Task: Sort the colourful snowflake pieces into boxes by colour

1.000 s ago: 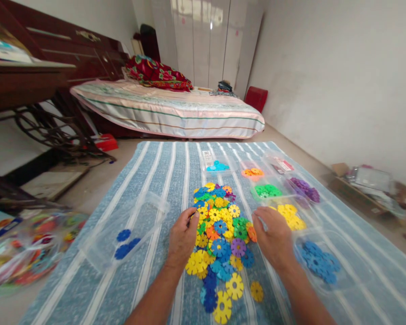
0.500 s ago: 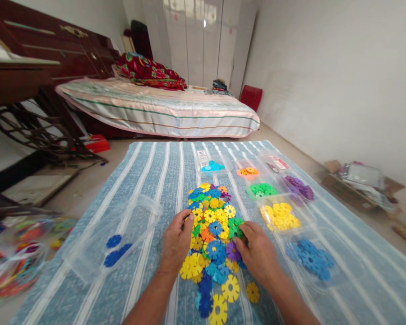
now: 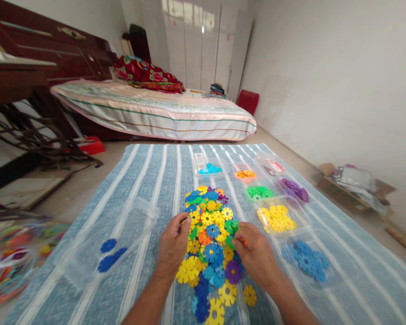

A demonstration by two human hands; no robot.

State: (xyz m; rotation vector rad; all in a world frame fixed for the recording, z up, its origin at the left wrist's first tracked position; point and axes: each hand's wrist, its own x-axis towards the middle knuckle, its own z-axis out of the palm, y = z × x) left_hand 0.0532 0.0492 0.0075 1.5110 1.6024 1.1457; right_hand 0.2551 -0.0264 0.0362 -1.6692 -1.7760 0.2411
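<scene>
A heap of flower-shaped plastic discs (image 3: 208, 220) in several colours lies between my hands. My left hand (image 3: 173, 243) rests against the heap's left edge, fingers loosely curved and thumb a little apart; nothing shows in its grip, though its far fingers are hidden. On the right side, my right hand (image 3: 255, 250) pinches a green flower disc (image 3: 230, 242) between thumb and fingers. A bit of orange (image 3: 245, 242) shows among those fingers. Below it lies a purple disc (image 3: 233, 271), and a loose yellow disc (image 3: 250, 294) is nearer to me.
Clear boxes hold sorted discs: yellow (image 3: 276, 218), green (image 3: 260, 192), purple (image 3: 294, 189), orange (image 3: 245, 174), light blue (image 3: 209, 168) and blue (image 3: 306, 259). A clear box (image 3: 135, 243) at left has dark blue discs (image 3: 112, 259). A striped cloth (image 3: 149, 180) lies underneath.
My right hand has let the purple disc lie on the heap's lower right and now pinches a green one, with orange showing in its fingers. My left hand stays at the heap's edge.
</scene>
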